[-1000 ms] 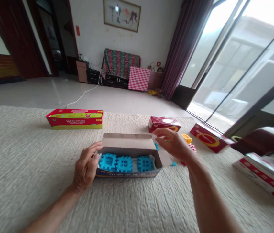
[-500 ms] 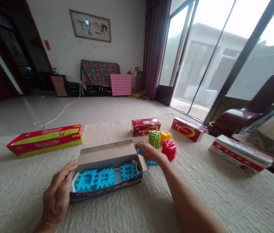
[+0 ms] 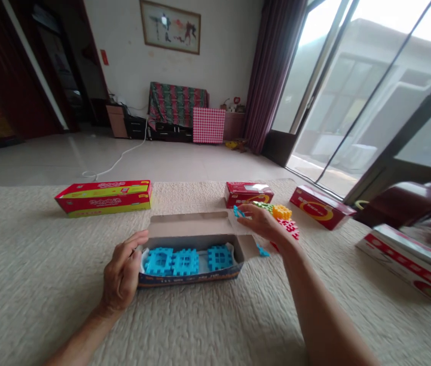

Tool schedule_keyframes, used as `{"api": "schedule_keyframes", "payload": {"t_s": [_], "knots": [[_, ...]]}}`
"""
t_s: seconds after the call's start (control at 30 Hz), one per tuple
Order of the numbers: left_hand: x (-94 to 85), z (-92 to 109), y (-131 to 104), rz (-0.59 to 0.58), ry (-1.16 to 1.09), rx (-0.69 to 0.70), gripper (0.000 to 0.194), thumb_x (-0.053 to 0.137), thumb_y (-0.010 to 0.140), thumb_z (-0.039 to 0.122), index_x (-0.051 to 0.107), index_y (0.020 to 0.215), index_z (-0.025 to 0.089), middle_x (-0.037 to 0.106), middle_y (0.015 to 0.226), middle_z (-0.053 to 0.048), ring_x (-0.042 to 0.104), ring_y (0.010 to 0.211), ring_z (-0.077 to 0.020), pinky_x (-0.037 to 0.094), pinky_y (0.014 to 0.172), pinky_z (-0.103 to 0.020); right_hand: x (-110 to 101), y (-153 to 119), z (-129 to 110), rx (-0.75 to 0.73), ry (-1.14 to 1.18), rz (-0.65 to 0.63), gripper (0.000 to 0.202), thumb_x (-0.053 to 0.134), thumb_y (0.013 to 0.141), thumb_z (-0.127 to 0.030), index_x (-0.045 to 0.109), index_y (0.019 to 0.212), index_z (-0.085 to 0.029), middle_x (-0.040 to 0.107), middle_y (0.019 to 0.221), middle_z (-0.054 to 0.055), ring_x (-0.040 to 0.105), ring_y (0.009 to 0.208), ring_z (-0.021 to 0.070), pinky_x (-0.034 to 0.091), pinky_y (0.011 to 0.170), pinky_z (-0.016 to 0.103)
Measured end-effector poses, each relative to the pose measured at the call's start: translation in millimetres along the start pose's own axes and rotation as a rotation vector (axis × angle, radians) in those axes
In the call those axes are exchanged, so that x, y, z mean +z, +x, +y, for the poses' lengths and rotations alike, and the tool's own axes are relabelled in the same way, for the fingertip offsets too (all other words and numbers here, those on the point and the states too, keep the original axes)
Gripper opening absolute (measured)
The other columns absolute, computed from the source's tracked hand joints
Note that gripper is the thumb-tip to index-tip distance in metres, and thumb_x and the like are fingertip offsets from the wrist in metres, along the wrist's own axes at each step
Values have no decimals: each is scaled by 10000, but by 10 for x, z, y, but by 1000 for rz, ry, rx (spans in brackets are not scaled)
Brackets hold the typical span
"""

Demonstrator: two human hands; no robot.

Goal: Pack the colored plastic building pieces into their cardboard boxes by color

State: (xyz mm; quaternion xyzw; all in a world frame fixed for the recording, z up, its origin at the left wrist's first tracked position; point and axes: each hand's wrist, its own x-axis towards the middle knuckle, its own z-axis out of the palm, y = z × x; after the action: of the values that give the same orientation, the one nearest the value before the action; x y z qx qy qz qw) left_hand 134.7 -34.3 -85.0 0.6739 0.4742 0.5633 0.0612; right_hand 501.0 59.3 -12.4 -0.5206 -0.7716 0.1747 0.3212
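You had your left hand half-curled round the open cardboard box, prob to steady it, blue waffle blocks inside, while your right hand pinched a loose blue piece just past its right end.

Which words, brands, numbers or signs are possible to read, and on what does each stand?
No text reads clearly.
Red-green box: lettering, blurred.
Left dark red box: lettering, too small.
Right dark red box: lettering, blurred.
White-red box: lettering, blurred.
Open box: characters on front, too small.
Framed picture: marks, too small.
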Motion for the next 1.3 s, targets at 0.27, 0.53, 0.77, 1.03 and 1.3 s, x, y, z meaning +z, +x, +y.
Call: {"api": "schedule_keyframes", "payload": {"t_s": [0.27,0.53,0.77,1.03,1.3], "knots": [[7,70,37,21,10,21,288,388,936,279,585,1129,196,600,1269,-82,530,1228,-226,384,1093,-401,-190,-291,-1021,-229,-188,-284,415,672,708,-255,637,1121,-243,677,1058,39,633,903,185,504,816,321],[2,69,33,17,32,26,292,378,939,284,584,1124,191,606,1257,-89,543,1207,-222,400,1076,-398,17,-393,-1079,-226,-293,-364,415,634,680,-195,638,1093,-244,666,1001,58,610,863,203,486,757,315],[7,70,38,20,25,27,293,388,935,273,586,1135,195,603,1264,-84,537,1216,-223,389,1086,-397,-38,-416,-1123,-216,-343,-347,383,626,668,-181,633,1046,-244,653,998,49,605,828,184,470,715,301],[5,63,30,18,23,24,300,386,936,301,586,1132,196,602,1268,-85,535,1219,-231,392,1086,-411,-180,-354,-1128,-176,-294,-217,262,587,762,-198,642,1018,-208,681,1011,61,628,908,202,473,809,340],[12,30,27,24,21,43,309,376,943,320,588,1129,195,599,1273,-89,529,1219,-232,374,1095,-422,-258,-454,-533,-46,-167,138,245,498,778,-158,663,953,-201,707,968,53,650,870,180,503,794,332]]}}
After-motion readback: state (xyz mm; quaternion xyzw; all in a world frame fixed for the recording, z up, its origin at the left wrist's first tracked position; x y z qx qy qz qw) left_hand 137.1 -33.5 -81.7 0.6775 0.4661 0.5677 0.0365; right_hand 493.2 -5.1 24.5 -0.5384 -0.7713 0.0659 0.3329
